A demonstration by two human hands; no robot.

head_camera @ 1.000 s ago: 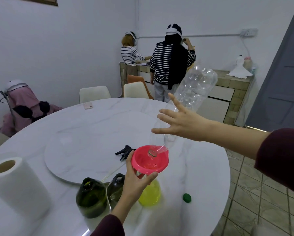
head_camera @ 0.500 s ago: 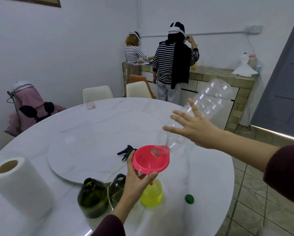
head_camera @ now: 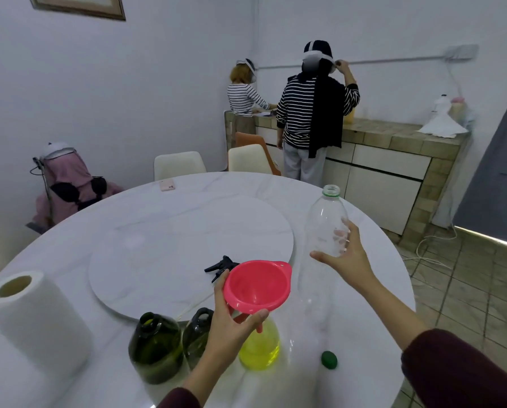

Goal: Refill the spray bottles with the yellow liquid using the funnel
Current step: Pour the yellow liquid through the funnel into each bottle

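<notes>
Your left hand [head_camera: 227, 328] grips the pink funnel [head_camera: 258, 287] by its rim, thumb and fingers curled round it, the spout just above the spray bottle [head_camera: 259, 346] of yellow liquid standing on the desk [head_camera: 349, 334]. Your right hand [head_camera: 346, 254] holds the empty clear plastic bottle [head_camera: 324, 222] upright, fingers wrapped round its body. A green cap [head_camera: 329, 359] lies on the desk right of the spray bottle. Two dark green bottles [head_camera: 156, 347] stand left of it. A black spray head [head_camera: 220, 265] lies behind the funnel.
</notes>
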